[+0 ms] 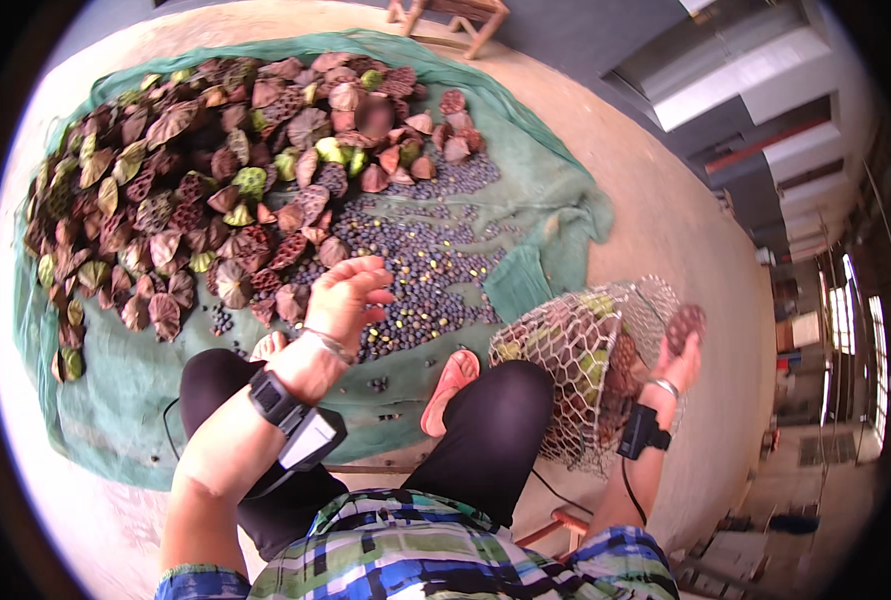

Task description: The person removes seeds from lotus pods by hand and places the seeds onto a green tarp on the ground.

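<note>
My left hand (pixel 350 304) hangs over the loose dark lotus seeds (pixel 423 292), fingers partly curled with nothing visible between them. A reddish-brown lotus seed pod (pixel 686 328) is in my right hand (pixel 676 366), over the far rim of a wire mesh basket (pixel 558 341). Brown and green pods lie inside that basket, beside my right knee. To the upper left, a large heap of dried lotus seed pods (pixel 167 187) covers part of a green mesh cloth (pixel 115 397). Both wrists wear a bangle and a strapped device.
My sandalled foot (pixel 449 390) rests on the cloth between the seeds and the basket. A wooden stool (pixel 456 11) stands on the floor beyond the cloth's far edge. Part of a reddish seat frame (pixel 554 525) shows by my right hip. Cables run from the wrist devices.
</note>
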{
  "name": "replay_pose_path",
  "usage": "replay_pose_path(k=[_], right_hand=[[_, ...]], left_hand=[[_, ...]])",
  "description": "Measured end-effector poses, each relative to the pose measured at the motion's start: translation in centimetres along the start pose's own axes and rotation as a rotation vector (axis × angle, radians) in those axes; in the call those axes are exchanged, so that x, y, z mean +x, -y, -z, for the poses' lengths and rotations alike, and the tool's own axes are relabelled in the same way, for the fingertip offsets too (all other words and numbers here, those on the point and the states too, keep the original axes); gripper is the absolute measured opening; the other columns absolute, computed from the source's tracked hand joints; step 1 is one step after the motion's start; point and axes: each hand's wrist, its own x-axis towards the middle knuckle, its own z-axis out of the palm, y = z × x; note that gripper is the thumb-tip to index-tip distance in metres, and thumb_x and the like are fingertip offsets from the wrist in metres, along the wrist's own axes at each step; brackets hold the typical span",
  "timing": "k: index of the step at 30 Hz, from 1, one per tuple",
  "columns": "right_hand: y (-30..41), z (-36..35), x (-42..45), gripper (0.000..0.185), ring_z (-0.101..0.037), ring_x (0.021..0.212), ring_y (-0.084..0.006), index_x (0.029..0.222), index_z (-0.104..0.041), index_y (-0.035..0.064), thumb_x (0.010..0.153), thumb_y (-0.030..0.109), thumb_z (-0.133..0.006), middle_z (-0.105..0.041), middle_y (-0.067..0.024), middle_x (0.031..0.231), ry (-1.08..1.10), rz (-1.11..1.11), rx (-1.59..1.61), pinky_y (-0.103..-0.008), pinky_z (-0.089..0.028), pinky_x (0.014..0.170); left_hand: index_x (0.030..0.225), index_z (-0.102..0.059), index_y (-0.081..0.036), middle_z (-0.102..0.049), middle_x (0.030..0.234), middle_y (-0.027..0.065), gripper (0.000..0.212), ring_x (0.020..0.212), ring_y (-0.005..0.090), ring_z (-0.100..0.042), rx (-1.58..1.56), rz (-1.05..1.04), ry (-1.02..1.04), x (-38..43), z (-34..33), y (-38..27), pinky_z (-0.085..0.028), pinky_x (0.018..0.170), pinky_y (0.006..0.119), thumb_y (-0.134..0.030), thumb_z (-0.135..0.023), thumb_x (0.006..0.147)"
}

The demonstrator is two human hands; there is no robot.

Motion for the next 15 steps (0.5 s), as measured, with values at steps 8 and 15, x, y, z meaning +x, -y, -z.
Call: replay_pose_path(k=[8,15], right_hand=[[-7.6,-2.5,0.8,0.053,-0.048,0.098,-0.0230,0.121,-0.037,-0.0035,0.075,0.008,-0.062,-0.046,-0.0153,0.117,-0.048,0.204,-0.574,-0.0340,-0.040,0.086],[-12.7,-23.1,-5.9,0.044,-0.049,0.104,-0.0239,0.114,-0.048,0.0006,0.073,0.005,-0.064,-0.051,-0.0172,0.112,0.639,0.010,-0.376,-0.0338,-0.039,0.090]], left_hand=[[0.095,-0.055,-0.006,-0.060,0.085,0.0038,0.017,0.063,0.0109,-0.057,-0.133,-0.001,-0.032,-0.1,0.2,-1.4,-0.045,0.053,0.024,-0.008,-0.059,0.079],[0.097,-0.054,-0.005,-0.060,0.087,0.0044,0.017,0.066,0.0123,-0.057,-0.290,0.030,-0.057,0.3,-0.5,-3.4,-0.046,0.056,0.025,-0.006,-0.056,0.081]])
